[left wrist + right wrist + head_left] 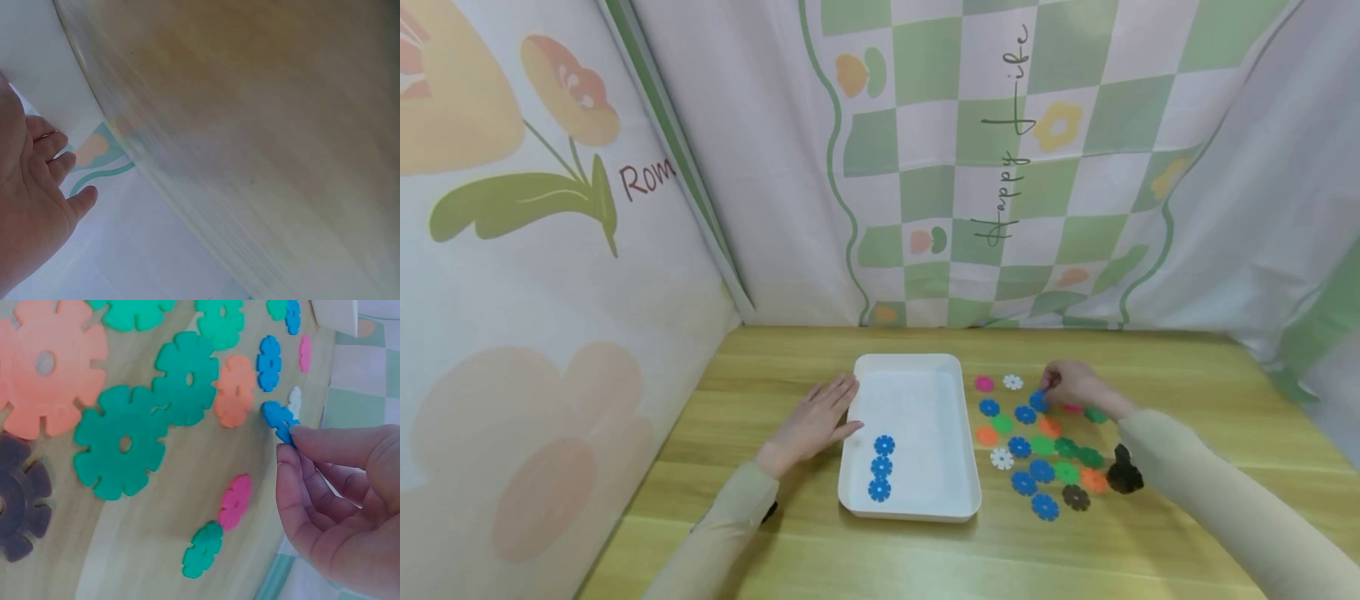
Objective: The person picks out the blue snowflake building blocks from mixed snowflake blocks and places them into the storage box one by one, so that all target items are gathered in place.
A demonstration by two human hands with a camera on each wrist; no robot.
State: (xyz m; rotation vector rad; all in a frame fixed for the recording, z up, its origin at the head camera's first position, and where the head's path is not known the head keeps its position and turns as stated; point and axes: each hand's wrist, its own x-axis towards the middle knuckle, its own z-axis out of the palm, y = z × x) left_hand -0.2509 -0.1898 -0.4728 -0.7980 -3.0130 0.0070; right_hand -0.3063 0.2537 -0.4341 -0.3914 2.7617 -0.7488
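Right hand (1077, 386) pinches a blue disc (276, 417) (between thumb (340, 445) and fingers (292, 490)); left hand (811, 423), fingers extended, touches a tray (927, 446).

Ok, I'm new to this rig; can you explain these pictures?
No machine: just a person's bare left hand and right hand. The wide picture comes from a camera worn on the head; the two smaller ones from cameras on the left and right wrists. On the wooden table, a white tray holds three blue notched discs; to its right lie notched discs in several colours. The left hand rests at the tray's left rim; the right hand pinches one blue disc.
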